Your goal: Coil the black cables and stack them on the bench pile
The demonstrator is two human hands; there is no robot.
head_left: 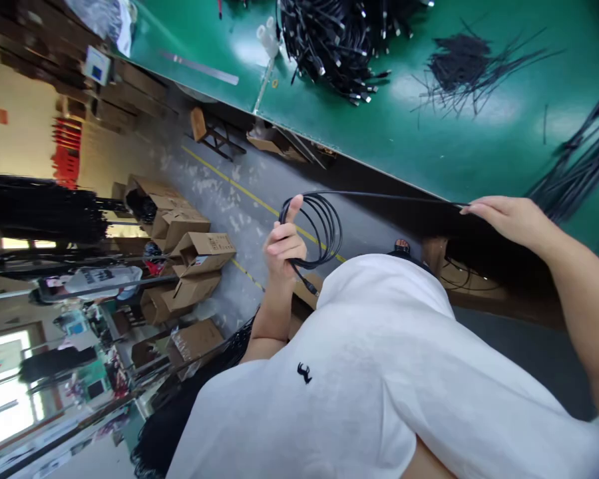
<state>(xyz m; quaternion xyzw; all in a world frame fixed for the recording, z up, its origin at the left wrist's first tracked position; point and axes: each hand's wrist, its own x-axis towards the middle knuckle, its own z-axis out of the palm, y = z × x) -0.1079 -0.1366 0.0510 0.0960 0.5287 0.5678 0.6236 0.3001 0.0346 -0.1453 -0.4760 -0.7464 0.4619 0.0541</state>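
Several loops of a thin black cable hang around the raised finger of my left hand, whose other fingers are curled closed on the coil. One end of the cable, with a dark plug, dangles below that hand. From the top of the coil a straight length runs across to my right hand, which pinches it between thumb and fingers near the edge of the green table. The cable looks taut between the two hands. Whatever lies inside the right-hand pinch is hidden by the fingers.
On the table lie a heap of coiled black cables with metal plugs, a pile of thin black ties, a bundle of straight cables and a metal ruler. Cardboard boxes and a wooden stool stand on the floor.
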